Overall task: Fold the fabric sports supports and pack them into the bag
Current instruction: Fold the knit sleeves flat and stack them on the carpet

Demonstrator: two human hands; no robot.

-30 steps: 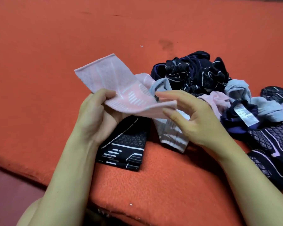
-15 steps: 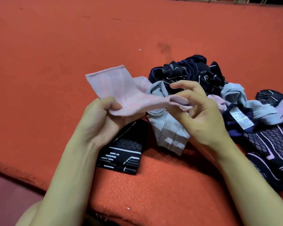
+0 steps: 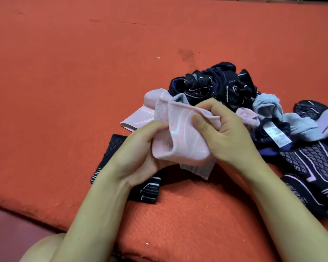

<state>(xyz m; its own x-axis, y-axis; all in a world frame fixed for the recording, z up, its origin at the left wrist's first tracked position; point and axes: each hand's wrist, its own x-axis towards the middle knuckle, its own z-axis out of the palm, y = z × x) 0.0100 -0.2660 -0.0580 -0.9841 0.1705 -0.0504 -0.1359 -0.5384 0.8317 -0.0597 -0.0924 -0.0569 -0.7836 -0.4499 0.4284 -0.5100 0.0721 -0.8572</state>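
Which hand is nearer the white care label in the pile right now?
Right. The right hand grips the pink support just left of the white care label; the left hand holds the support's other side, farther from it.

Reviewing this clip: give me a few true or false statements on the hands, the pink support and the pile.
1. Both hands hold the pink support. True: left hand and right hand each have a grip on it.
2. The pile of supports lies left of the hands. False: it lies behind and to the right.
3. A white label shows in the pile. True.
4. The surface is blue. False: it is orange-red.
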